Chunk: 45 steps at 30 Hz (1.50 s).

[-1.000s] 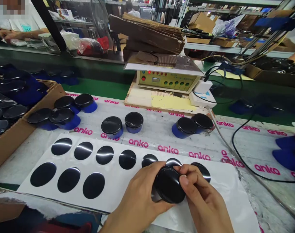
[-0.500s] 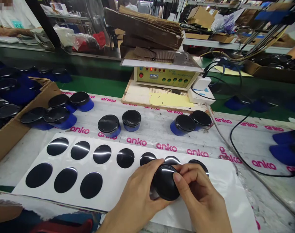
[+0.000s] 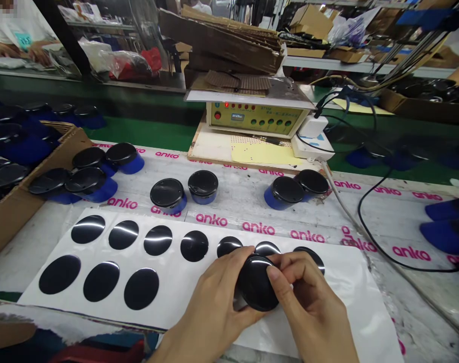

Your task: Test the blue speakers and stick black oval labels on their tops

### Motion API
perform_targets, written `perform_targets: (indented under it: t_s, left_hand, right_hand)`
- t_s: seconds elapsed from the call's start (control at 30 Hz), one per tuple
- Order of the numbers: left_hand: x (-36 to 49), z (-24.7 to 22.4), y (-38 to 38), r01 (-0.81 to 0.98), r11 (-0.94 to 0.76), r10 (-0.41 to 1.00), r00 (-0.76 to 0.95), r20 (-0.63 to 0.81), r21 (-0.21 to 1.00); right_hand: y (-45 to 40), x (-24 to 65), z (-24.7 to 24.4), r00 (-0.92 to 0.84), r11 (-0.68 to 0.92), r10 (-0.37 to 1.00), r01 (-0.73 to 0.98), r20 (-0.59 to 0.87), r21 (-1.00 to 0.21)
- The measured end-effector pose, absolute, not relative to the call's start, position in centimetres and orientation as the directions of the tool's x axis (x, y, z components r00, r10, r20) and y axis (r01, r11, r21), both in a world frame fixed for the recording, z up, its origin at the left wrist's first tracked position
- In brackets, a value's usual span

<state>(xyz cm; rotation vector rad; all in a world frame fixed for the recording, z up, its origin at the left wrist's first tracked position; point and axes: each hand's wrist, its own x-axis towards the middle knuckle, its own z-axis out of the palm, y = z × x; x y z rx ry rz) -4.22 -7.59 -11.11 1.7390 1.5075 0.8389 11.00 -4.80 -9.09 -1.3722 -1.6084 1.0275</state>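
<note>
While poised over the table (image 3: 237, 181) and white sheet (image 3: 172, 282) of black discs (image 3: 141, 288), keeps left hand (image 3: 214, 297) curled around a black-topped round piece (image 3: 255, 288), pinches its rim with right hand (image 3: 318, 307), having edged thumb (image 3: 282, 283) farther onto the top, apparently firming the hold.

Glossy black discs (image 3: 141, 288), white sheet (image 3: 176, 287)

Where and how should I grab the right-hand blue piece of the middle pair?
I'd come from above and pinch the near and far sides of the piece's blue wall, below the black top: it stands upright, and its round neighbour crowds the left.
</note>
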Motion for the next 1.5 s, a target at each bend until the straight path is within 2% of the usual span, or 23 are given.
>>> perform_targets:
  t_s: [0.2,0.33,0.43,0.53,0.6,0.67,0.73,0.83,0.93,1.1,1.2,1.33,1.4,1.47,1.5]
  left_hand:
    - [-4.2,-11.0,-7.5,0.57,-0.121,0.991,0.115,0.068,0.813]
    - [-4.4,-11.1,-7.7,0.573,-0.094,0.993,0.107,0.039,0.814]
    - [-4.5,-11.4,-7.8,0.627,-0.165,0.985,0.139,0.099,0.762]
    - [-4.3,-11.3,-8.5,0.736,-0.298,0.954,0.246,0.17,0.609]
    - [-4.3,-10.7,-9.0,0.782,-0.334,0.941,0.303,0.149,0.526]
    - [-4.8,-9.5,-8.6,0.78,-0.373,0.924,0.362,0.124,0.503]
    - [-6.3,-7.8,-6.5,0.791,-0.383,0.921,0.366,0.134,0.477]
    - [-10.0,-4.9,0.0,0.907,-0.249,0.954,0.168,0.25,0.34]
    - [-14.2,-2.9,7.8,0.957,-0.073,0.949,-0.019,0.315,0.279]
    - [-17.5,-3.5,15.0,0.963,0.079,0.936,-0.161,0.313,0.258]
    - [-17.3,-3.9,14.5,0.967,0.1,0.941,-0.168,0.293,0.233]
    - [-14.7,-4.5,8.3,0.971,-0.112,0.981,0.074,0.177,0.213]
    - [-12.3,-5.5,4.0,0.962,-0.153,0.981,0.12,0.15,0.226]
    - [-9.1,-6.9,0.1,0.946,-0.149,0.978,0.098,0.183,0.286]
    - [-7.5,-7.8,-1.6,0.918,-0.17,0.975,0.104,0.196,0.357]
  right_hand:
    - [-4.9,11.0,-8.8,-0.151,0.114,0.987,0.424,0.055,-0.899]
    - [-4.9,10.4,-7.8,-0.111,0.061,0.994,0.514,0.004,-0.856]
    - [-3.8,11.5,-7.4,-0.163,0.132,0.986,0.685,0.026,-0.717]
    - [-2.1,14.7,-7.5,-0.122,0.171,0.984,0.854,0.131,-0.492]
    - [-1.0,17.4,-7.9,-0.101,0.164,0.981,0.885,0.164,-0.436]
    - [-0.3,19.7,-8.3,-0.241,0.27,0.963,0.85,0.123,-0.452]
    - [0.2,21.0,-8.6,-0.478,0.437,0.878,0.767,0.036,-0.47]
    - [1.2,21.5,-8.4,-0.7,0.567,0.697,0.671,-0.157,-0.478]
    - [2.5,20.9,-7.6,-0.74,0.575,0.591,0.665,-0.321,-0.477]
    - [3.9,19.6,-6.2,-0.751,0.587,0.557,0.658,-0.355,-0.472]
    - [4.3,19.0,-5.6,-0.754,0.544,0.538,0.652,-0.377,-0.528]
    - [5.0,18.3,-4.6,-0.741,0.479,0.429,0.671,-0.516,-0.566]
    - [5.3,18.1,-4.3,-0.722,0.479,0.4,0.689,-0.564,-0.544]
    - [5.4,18.1,-4.3,-0.726,0.495,0.401,0.685,-0.559,-0.535]
    - [5.3,18.3,-4.5,-0.736,0.505,0.401,0.674,-0.545,-0.539]
